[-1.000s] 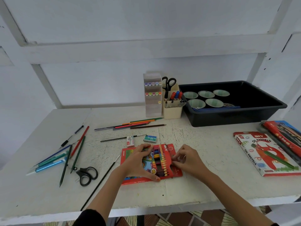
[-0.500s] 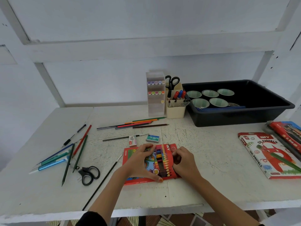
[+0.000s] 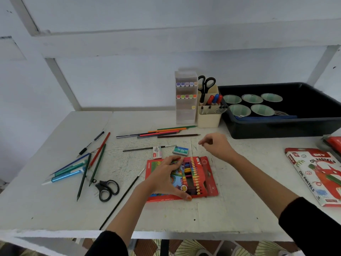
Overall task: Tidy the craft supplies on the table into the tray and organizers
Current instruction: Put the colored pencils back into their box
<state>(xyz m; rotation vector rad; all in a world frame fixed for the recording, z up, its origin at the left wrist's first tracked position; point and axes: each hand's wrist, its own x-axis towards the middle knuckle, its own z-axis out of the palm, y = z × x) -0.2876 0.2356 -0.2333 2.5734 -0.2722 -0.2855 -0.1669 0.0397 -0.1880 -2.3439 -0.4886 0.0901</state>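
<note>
Using the red crayon box [image 3: 208, 180] in the middle of the white table [image 3: 230, 215] as my reference for everything.

Way off to its left there's a loose heap: teal pens [image 3: 68, 174], green pencils [image 3: 84, 179], a red pencil [image 3: 100, 149] and a black pen [image 3: 90, 144], all crossing each other. Closer in, still left of the box, lie black scissors [image 3: 107, 189] and a thin black brush [image 3: 121, 198] angled toward the front edge.

The left hand [image 3: 166, 179] sits on the box's left half. Its fingers are spread and pretty much straight, pressing on the cover, with the thumb tip at the box's near edge. A row of crayon tips shows on the box's right half.

Just behind the box are a small white-and-pink packet [image 3: 157, 155] and a teal staples box [image 3: 180, 150] marked No.10. Farther behind it, a bunch of coloured pencils [image 3: 160, 133] lies side by side. Well behind the box, by the wall, stand a clear marker organizer [image 3: 185, 108] and a cream pen cup [image 3: 209, 117] with a second pair of scissors [image 3: 205, 85] standing in it.

The right hand [image 3: 216, 146] is just past the box's far right corner, not on it. Its fingers curl inward with the thumb and forefinger tips close together, and I honestly can't tell if anything's pinched there.

Behind and right of the box is the black tray [image 3: 276, 128], holding five pale green bowls [image 3: 252, 98] and a blue pouch [image 3: 265, 117]. Far right of the box, an oil pastels box [image 3: 317, 172] lies flat.
</note>
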